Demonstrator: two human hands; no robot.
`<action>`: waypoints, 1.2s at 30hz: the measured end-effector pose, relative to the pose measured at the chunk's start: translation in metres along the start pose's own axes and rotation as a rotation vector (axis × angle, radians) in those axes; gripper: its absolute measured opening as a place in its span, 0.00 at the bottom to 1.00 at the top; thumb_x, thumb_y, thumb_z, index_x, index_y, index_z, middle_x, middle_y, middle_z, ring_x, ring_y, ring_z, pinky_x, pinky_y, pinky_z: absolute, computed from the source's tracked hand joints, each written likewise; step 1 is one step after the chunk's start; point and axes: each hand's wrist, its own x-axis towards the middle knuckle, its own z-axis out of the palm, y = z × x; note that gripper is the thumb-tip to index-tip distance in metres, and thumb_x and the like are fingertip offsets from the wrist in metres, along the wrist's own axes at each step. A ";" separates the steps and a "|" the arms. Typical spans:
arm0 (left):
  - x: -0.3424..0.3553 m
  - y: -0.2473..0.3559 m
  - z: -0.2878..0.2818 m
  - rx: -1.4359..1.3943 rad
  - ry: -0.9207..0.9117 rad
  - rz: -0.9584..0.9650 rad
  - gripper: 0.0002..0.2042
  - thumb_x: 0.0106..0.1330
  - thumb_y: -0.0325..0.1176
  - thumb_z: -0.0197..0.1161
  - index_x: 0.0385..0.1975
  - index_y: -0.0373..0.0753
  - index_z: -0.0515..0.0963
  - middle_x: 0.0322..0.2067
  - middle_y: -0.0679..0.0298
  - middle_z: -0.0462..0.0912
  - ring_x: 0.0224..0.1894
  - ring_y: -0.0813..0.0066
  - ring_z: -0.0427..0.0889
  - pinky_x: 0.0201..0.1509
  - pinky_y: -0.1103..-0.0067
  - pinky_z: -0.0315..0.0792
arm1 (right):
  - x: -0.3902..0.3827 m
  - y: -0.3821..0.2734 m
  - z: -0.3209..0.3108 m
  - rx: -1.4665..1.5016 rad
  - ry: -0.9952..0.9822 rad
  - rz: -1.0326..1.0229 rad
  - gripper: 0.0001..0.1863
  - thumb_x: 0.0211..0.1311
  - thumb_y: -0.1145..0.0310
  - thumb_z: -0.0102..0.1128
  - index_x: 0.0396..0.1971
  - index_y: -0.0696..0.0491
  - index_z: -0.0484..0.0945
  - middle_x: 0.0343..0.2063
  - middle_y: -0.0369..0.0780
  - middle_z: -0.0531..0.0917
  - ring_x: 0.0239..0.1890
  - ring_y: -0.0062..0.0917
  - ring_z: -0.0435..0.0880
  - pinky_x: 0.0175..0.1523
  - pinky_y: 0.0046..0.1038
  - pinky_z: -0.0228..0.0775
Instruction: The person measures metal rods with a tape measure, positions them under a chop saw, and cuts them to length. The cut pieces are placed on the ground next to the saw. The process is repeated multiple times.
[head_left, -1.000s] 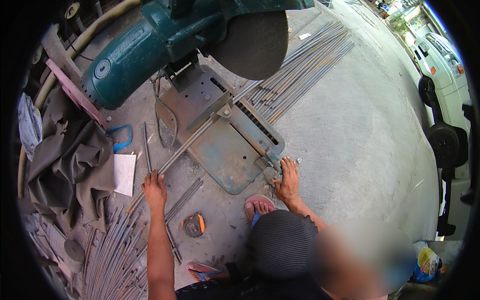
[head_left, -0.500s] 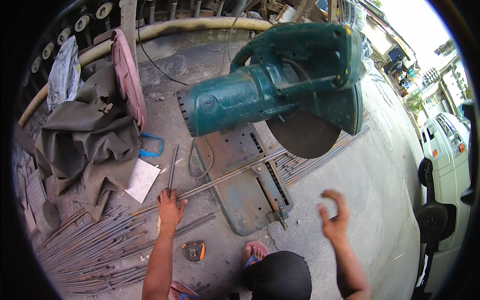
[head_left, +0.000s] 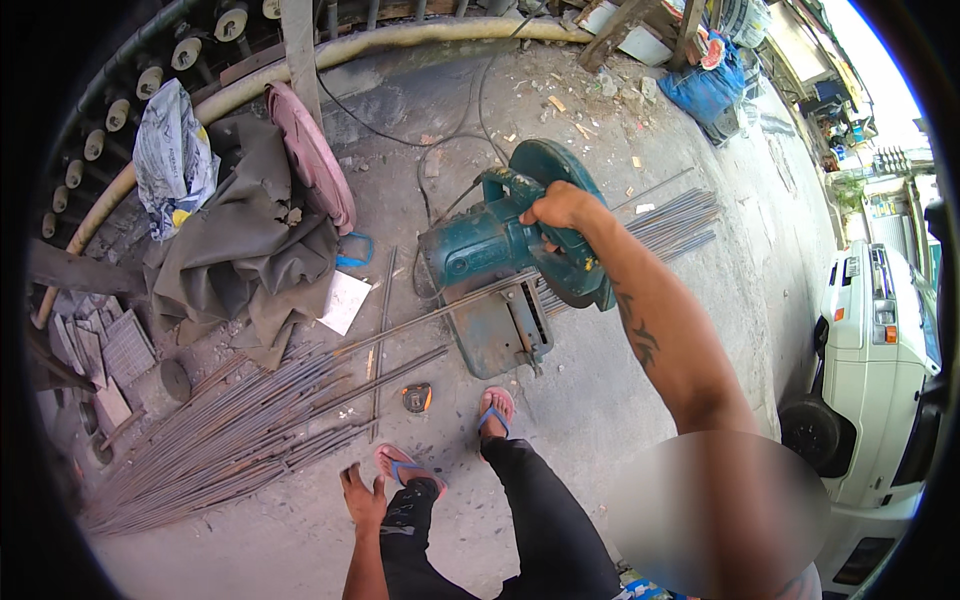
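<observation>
A green chop saw [head_left: 468, 247] stands ahead of me, its head tilted over a worn metal base [head_left: 492, 342]. The fingers of my right hand [head_left: 562, 208] are wrapped round the handle on the saw head. One or more long thin steel rods [head_left: 415, 320] lie across the base, passing under the head; the forearm and saw body hide much of the blade. Near my thigh, my left hand [head_left: 363, 497] hangs in the air with its fingers apart, holding nothing. Close by on the ground lies an orange and black tape measure [head_left: 417, 398].
Many loose rods [head_left: 270, 420] fan out on the left, and another bundle [head_left: 670, 228] extends beyond the saw. A dark tarp [head_left: 235, 240], pink round lid [head_left: 312, 160] and white tile [head_left: 345, 303] lie at left. A cable [head_left: 478, 95] trails behind. At right stands a white vehicle [head_left: 870, 360].
My right hand has moved from the air onto the saw's handle, and the saw head is lower. My left hand has left the rods and come back toward me.
</observation>
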 end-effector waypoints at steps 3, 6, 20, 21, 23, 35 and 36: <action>-0.067 -0.014 -0.053 0.137 -0.204 -0.261 0.27 0.50 0.33 0.68 0.48 0.34 0.65 0.46 0.48 0.66 0.49 0.46 0.69 0.49 0.61 0.67 | 0.001 0.011 0.003 0.085 -0.029 0.063 0.21 0.45 0.57 0.64 0.33 0.61 0.81 0.27 0.47 0.83 0.39 0.32 0.82 0.49 0.31 0.69; -0.092 -0.019 -0.087 0.130 -0.262 -0.434 0.26 0.51 0.33 0.67 0.48 0.35 0.65 0.44 0.50 0.66 0.47 0.48 0.70 0.48 0.62 0.68 | 0.007 0.024 0.017 0.162 -0.048 0.123 0.20 0.43 0.58 0.65 0.31 0.61 0.81 0.23 0.46 0.83 0.38 0.31 0.83 0.47 0.30 0.70; -0.083 0.098 -0.078 -0.305 -0.120 -0.340 0.23 0.57 0.45 0.63 0.44 0.33 0.71 0.39 0.52 0.70 0.32 0.66 0.74 0.33 0.75 0.71 | -0.015 0.131 0.139 0.227 0.110 0.298 0.21 0.43 0.64 0.52 0.34 0.62 0.79 0.39 0.55 0.79 0.46 0.44 0.78 0.52 0.34 0.69; -0.084 0.099 -0.076 -0.257 -0.104 -0.322 0.22 0.57 0.45 0.63 0.43 0.33 0.72 0.38 0.52 0.71 0.34 0.64 0.74 0.33 0.74 0.73 | -0.019 0.134 0.141 0.226 0.117 0.294 0.21 0.42 0.63 0.52 0.34 0.62 0.79 0.39 0.55 0.79 0.46 0.44 0.78 0.51 0.35 0.70; -0.090 0.093 -0.074 -0.234 -0.104 -0.356 0.23 0.57 0.47 0.62 0.43 0.33 0.72 0.37 0.53 0.73 0.31 0.65 0.77 0.35 0.74 0.72 | -0.020 0.136 0.143 0.251 0.115 0.284 0.21 0.42 0.64 0.52 0.34 0.63 0.79 0.38 0.55 0.79 0.45 0.45 0.78 0.51 0.35 0.70; -0.126 0.060 -0.052 -0.267 -0.165 -0.502 0.21 0.57 0.46 0.63 0.39 0.33 0.74 0.32 0.54 0.76 0.35 0.62 0.75 0.32 0.73 0.73 | -0.024 0.150 0.159 0.218 0.144 0.206 0.21 0.43 0.63 0.55 0.37 0.61 0.77 0.39 0.55 0.79 0.45 0.45 0.78 0.51 0.37 0.69; -0.124 0.062 -0.049 -0.250 -0.204 -0.531 0.20 0.57 0.46 0.62 0.38 0.33 0.74 0.32 0.54 0.76 0.35 0.63 0.76 0.33 0.73 0.73 | -0.023 0.153 0.163 0.210 0.154 0.194 0.21 0.43 0.62 0.56 0.37 0.61 0.77 0.38 0.55 0.79 0.45 0.45 0.78 0.51 0.37 0.69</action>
